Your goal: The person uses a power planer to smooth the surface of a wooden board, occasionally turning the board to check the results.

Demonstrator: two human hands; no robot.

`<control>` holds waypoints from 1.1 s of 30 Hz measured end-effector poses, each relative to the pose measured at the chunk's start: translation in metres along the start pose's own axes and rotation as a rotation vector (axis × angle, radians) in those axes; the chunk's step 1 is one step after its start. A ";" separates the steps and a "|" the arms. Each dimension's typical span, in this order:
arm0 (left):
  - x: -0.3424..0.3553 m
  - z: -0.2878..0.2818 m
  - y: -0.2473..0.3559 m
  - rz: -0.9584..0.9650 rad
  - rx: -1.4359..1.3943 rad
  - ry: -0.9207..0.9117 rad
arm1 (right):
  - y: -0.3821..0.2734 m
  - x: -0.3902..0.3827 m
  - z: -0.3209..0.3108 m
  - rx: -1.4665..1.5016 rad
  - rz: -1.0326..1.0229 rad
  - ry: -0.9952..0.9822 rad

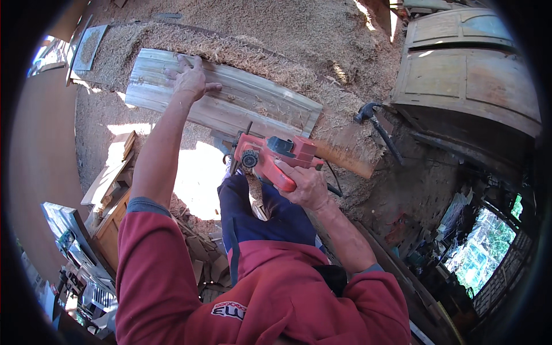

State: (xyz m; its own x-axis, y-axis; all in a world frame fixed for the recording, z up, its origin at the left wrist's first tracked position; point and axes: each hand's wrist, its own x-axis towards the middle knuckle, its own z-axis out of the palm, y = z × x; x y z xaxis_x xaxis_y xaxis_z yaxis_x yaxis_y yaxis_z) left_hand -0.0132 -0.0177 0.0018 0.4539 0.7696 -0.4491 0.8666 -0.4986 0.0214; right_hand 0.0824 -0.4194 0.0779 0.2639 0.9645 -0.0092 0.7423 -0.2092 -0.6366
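Note:
A pale, grooved wooden panel lies across the bench in front of me, with shavings scattered over it. My left hand rests on the panel's left part, fingers spread. In my right hand is a red electric planer, gripped by its rear handle. The planer is held close to my body, off the panel's near edge, with its black knob and side bar toward the left. A dark cord trails from its right end. The planer's underside is hidden from me.
A claw hammer lies to the right of the panel. Wood shavings cover the bench and ground beyond. Wooden cabinet pieces stand at the far right. Stacked boards lean at the left, and clutter surrounds a bright window at the lower right.

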 end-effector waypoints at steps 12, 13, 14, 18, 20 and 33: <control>-0.001 -0.012 0.009 -0.014 0.040 -0.045 | -0.025 0.039 0.021 0.032 -0.024 0.048; -0.001 -0.013 0.009 -0.004 0.046 -0.045 | -0.027 0.042 0.022 0.032 -0.015 0.055; -0.001 -0.015 0.010 -0.005 0.036 -0.055 | -0.029 0.045 0.024 0.030 -0.023 0.056; -0.001 -0.016 0.010 0.001 0.017 -0.078 | -0.039 0.055 0.031 0.042 0.010 0.011; 0.001 -0.015 0.006 0.010 0.023 -0.071 | -0.041 0.060 0.037 0.036 0.000 0.026; 0.008 -0.023 0.006 0.063 -0.016 -0.099 | -0.073 0.102 0.066 0.038 -0.019 0.101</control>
State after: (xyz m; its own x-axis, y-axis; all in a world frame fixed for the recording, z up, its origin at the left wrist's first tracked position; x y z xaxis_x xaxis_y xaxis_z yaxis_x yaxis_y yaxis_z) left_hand -0.0001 -0.0053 0.0185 0.4855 0.6934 -0.5325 0.8406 -0.5376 0.0664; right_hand 0.0147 -0.2949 0.0720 0.3121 0.9467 0.0799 0.7244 -0.1827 -0.6647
